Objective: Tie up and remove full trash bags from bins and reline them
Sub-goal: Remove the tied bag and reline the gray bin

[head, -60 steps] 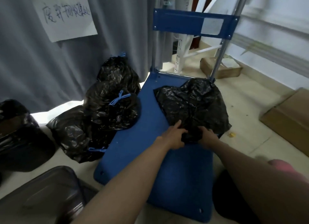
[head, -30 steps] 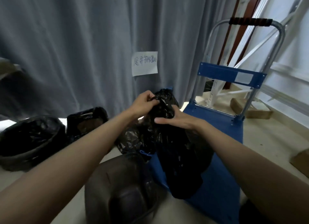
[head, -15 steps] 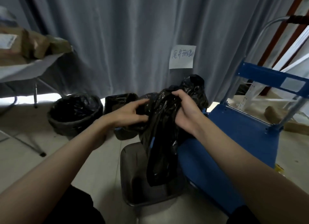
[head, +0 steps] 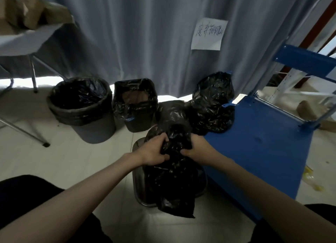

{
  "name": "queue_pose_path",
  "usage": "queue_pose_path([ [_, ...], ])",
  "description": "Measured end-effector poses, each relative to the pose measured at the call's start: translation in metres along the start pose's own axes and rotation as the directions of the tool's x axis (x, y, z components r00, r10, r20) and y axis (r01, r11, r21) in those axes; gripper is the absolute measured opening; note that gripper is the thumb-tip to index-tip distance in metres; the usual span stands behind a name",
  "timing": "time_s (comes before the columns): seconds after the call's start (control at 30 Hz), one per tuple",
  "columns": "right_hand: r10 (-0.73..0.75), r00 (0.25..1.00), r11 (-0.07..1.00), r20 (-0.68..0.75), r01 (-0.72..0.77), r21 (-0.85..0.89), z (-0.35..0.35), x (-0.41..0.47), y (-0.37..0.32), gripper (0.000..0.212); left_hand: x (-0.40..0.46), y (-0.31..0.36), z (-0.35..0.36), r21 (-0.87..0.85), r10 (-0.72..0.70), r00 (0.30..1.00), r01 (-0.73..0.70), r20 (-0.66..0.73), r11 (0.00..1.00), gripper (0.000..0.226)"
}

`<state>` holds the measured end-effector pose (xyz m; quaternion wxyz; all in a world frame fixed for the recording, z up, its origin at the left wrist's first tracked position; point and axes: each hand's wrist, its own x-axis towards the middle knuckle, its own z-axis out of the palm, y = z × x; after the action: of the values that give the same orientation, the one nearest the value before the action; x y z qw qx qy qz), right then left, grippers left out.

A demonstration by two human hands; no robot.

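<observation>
Both hands working a fresh black liner (head: 172, 172) over the empty bin (head: 140, 192) by the blue cart (head: 263, 152). Left hand (head: 152, 152) & right hand (head: 197, 152) are each clutching bunched film at the mouth. It's looking thin, crinkly, glossy, prob. near weightless and slippery; better gripping the rim edge w/ fingers spreading it.

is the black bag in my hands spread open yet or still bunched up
Still bunched up. Both the left hand and right hand grip the crumpled black bag, which hangs over the bin.
</observation>
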<state>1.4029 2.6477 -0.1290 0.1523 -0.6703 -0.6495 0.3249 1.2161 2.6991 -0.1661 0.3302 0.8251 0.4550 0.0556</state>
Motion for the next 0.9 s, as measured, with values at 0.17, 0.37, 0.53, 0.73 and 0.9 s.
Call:
queue_pose_path([
  [0.17, -0.055, 0.987, 0.939, 0.151, 0.103, -0.329, 0.022, -0.002, 0.017, 0.04, -0.005, 0.012, 0.03, 0.214, -0.254, 0.83, 0.167, 0.496, 0.962, 0.06],
  [0.37, -0.04, 0.996, 0.949, 0.079, 0.063, -0.31, 0.026, 0.001, 0.022, 0.029, 0.008, 0.02, 0.02, 0.287, -0.19, 0.829, 0.037, 0.525, 0.957, 0.049],
  [0.53, -0.011, 0.99, 0.993, -0.139, -0.006, -0.122, 0.018, 0.004, 0.024, 0.019, 0.02, 0.022, -0.01, -0.171, 0.013, 0.975, 0.026, 0.224, 0.985, 0.042],
  [0.73, -0.039, 0.995, 0.998, -0.096, 0.044, 0.052, 0.019, 0.005, 0.019, 0.033, 0.021, 0.035, -0.014, -0.353, 0.021, 0.991, -0.067, -0.13, 0.933, 0.009],
  [0.9, 0.043, 0.999, 0.942, 0.006, -0.043, 0.332, 0.01, 0.012, 0.013, 0.046, 0.02, 0.031, -0.02, -0.195, -0.009, 0.984, -0.026, -0.179, 0.981, 0.009],
])
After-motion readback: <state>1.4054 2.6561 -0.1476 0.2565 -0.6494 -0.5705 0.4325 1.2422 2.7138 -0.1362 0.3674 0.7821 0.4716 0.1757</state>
